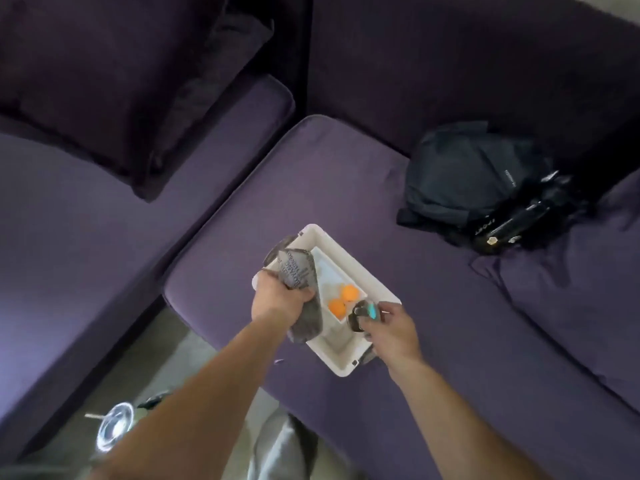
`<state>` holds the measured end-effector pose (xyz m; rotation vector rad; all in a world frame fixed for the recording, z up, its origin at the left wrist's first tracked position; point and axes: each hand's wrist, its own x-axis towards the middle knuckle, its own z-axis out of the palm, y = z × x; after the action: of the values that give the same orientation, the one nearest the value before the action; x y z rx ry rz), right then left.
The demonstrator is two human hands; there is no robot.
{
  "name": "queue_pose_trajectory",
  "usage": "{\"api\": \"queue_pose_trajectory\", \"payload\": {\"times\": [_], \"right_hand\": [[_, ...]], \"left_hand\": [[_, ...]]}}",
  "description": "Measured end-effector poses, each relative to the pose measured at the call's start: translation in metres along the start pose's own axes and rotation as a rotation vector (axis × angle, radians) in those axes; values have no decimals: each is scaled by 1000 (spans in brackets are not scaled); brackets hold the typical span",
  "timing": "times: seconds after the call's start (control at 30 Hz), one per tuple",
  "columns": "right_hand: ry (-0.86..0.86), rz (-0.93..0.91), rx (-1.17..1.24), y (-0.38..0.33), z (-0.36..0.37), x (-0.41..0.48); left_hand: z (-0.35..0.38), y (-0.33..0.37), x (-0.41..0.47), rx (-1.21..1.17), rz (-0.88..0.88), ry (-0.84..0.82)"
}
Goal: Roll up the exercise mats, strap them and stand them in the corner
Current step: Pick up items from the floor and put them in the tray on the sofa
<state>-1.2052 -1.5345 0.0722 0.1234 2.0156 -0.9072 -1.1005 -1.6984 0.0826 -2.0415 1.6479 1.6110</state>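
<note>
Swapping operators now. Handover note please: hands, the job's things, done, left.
Left hand: grip round a grey cloth, over the white bin.
Right hand: pinches a small dark item with a teal part, at the bin's near end.
The bin sits on the purple sofa with two orange balls inside. A black bag and a bottle lie to the right.
Mats: none in view, and no strap that I can tell.
Done: nothing of the mat job shows.
Left: roll, strap, stand in the corner. Probably free both hands first.
</note>
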Motion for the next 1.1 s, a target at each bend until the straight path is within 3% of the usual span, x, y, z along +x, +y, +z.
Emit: {"api": "queue_pose_trajectory", "payload": {"times": [0.2, 0.43, 0.77, 0.93, 1.1], "right_hand": [[46, -89, -311, 2, 46, 85], [24, -294, -756, -13, 96, 127], [-29, -467, -963, 0, 87, 129], [-174, -582, -1351, 25, 77, 122], [-108, -561, -1274, 29, 78, 124]], "left_hand": [[35, -13, 73, 194, -7, -23], [47, -37, 70, 390, -16, 26], [47, -54, 61, 397, 7, 40], [44, -55, 62, 356, 13, 82], [46, -48, 68, 385, 65, 100]]}}
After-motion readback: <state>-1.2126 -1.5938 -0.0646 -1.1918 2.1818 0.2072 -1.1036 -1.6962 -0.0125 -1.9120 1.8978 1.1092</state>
